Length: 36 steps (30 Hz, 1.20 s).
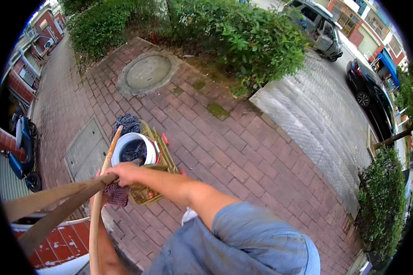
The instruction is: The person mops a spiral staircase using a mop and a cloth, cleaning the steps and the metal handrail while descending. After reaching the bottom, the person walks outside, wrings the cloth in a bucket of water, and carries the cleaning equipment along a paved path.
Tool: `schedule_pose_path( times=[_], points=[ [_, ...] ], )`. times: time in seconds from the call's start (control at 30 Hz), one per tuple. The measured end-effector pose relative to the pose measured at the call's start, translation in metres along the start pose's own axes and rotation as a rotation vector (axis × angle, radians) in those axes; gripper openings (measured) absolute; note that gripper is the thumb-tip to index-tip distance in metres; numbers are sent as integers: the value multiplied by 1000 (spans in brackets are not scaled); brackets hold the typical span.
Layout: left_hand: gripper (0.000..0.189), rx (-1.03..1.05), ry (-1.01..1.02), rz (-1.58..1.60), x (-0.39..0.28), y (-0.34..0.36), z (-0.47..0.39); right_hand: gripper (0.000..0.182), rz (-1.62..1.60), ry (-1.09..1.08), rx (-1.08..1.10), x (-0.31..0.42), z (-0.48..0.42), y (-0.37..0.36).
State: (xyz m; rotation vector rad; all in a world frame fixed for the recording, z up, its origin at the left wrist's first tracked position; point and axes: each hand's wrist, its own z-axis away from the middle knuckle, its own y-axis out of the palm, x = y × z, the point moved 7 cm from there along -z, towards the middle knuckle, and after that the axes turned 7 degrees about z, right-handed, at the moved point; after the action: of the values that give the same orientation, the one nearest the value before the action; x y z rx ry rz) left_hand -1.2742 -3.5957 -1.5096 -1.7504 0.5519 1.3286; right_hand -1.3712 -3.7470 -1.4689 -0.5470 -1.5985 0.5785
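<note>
My right hand (125,172) is closed around the near ends of two long, flat brown strips (60,196), which run off to the lower left. A light wooden pole (99,192) slants from the bottom edge up past the hands. My left hand (103,199) is mostly hidden behind the pole and strips, so its grip cannot be made out. Beside it hangs a maroon textured cloth (118,195). Just beyond the hands stands a white bucket (124,137) with dark liquid or wet material inside. A grey mop head or stringy bundle (126,123) lies at its far side.
A yellowish woven basket (146,199) sits on the brick paving (206,165), against the bucket. A metal-framed cover plate (87,147) and a round manhole cover (148,72) lie in the ground. Stone steps (306,127) descend to the right; a blue scooter (24,147) is parked left.
</note>
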Motion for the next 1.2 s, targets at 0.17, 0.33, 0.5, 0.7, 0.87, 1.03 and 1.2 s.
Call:
schedule_pose_path(
  times=[0.17,0.33,0.5,0.7,0.87,1.03,1.2],
  points=[
    [81,223,50,-307,35,-39,-130,62,-58,-117,-116,-75,-99,-38],
    [70,-153,156,-666,-9,-50,-231,61,-34,-94,-49,-132,-186,-111],
    [64,-203,10,-774,24,-83,-351,59,-43,-107,11,-188,-279,-179],
    [59,-306,167,-593,38,-117,-463,62,-36,-192,63,-256,-393,-222],
    [61,-388,51,-349,64,-150,-567,60,-98,-259,47,-304,-484,-271],
    [61,-415,39,-580,90,-196,-658,59,-86,-209,175,-343,-581,-308],
    [56,-511,-15,-641,119,-245,-747,61,-86,-258,184,-392,-681,-338]
  ],
)
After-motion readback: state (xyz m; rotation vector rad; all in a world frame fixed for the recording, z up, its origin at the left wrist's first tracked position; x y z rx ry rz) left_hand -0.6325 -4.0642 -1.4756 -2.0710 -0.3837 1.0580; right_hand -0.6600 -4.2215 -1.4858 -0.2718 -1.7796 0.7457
